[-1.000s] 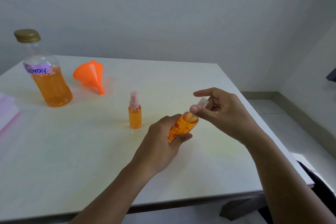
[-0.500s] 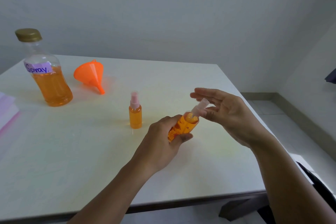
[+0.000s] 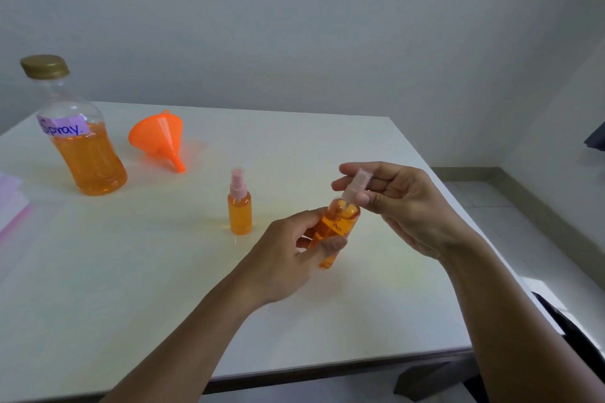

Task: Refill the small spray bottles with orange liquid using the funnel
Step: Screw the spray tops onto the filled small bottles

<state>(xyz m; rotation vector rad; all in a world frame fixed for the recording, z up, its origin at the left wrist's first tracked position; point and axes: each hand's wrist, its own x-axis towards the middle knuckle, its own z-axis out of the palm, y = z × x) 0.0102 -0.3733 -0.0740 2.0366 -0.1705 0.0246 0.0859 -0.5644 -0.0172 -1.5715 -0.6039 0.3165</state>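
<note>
Though cropped by the left edge, pink-and-white sheets (image 3: 11, 203) on the table (image 3: 131, 288), kind unclear. Next, large clear bottle (image 3: 86, 157), gold cap (image 3: 45, 66) on, roughly half full of orange liquid, purple label (image 3: 62, 127) handwritten "Spray." Just right of it, orange funnel (image 3: 158, 137) on its side, spout toward the near edge. Further right, upright and apart from both hands, small spray bottle (image 3: 240, 214), filled orange, pink sprayer under a clear cover. Then left hand (image 3: 284, 258), fingers and thumb curled round second small bottle (image 3: 339, 227), tilted; base partly hidden by the thumb, dark print on its side too small to read. Right hand (image 3: 406, 206) pinching pale sprayer head (image 3: 357, 185) at that bottle's neck between thumb and fingers; blurred, so whether seated or lifted clear cannot be told. At far right edge, dark shape (image 3: 596, 137), cut off, not identifiable.
</note>
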